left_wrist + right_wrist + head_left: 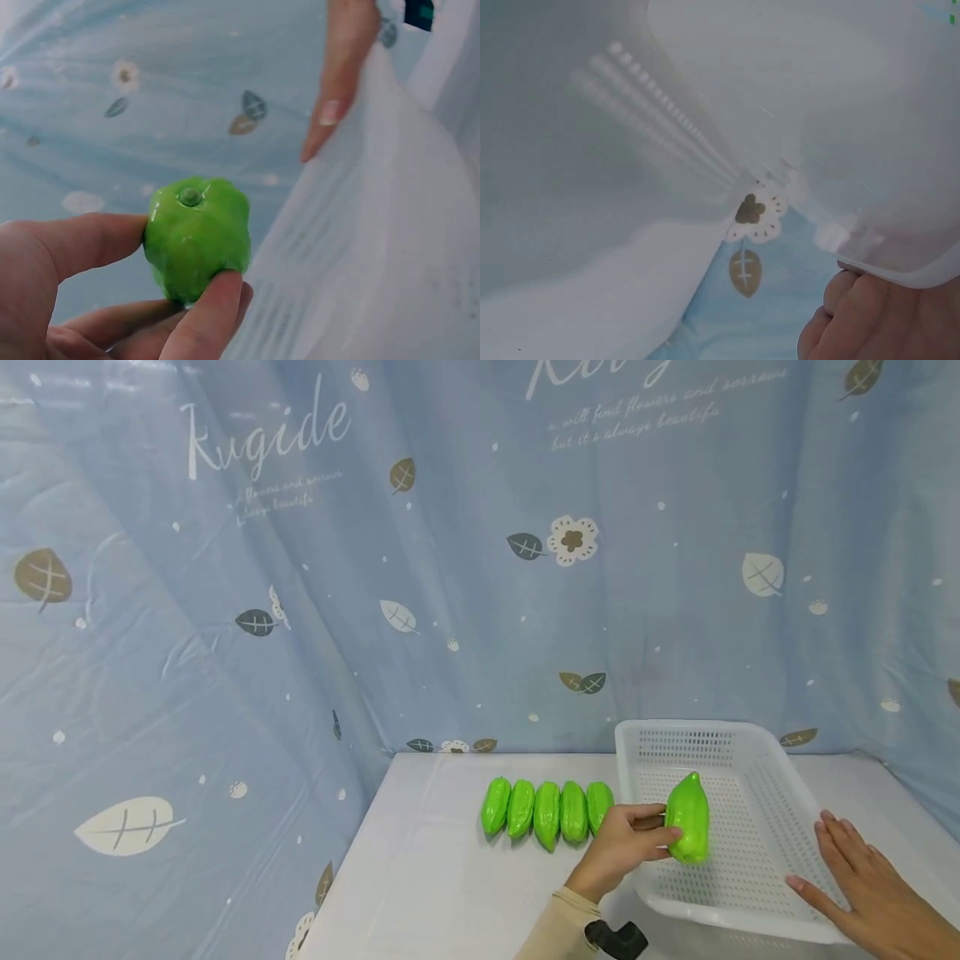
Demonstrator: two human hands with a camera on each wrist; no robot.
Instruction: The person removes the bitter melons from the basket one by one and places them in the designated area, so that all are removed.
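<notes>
My left hand point(626, 843) pinches a glossy green ribbed vegetable point(687, 820) between thumb and fingers, its pointed tip up, over the left part of a white plastic basket point(697, 912). The left wrist view shows a small round stem nub on the held vegetable point(199, 240). My right hand point(873, 881) lies with straight, spread fingers along the basket's right side, thumb over the rim. In the right wrist view, that hand point(881, 319) shows at the basket's edge. Inside, the perforated floor of the basket shows bare around the held vegetable.
Several similar green vegetables point(547, 814) lie side by side in a row left of the basket, the rightmost close behind my left hand. They rest on a white table point(442, 893). A blue curtain with leaf and flower prints point(480, 568) hangs behind and at the left.
</notes>
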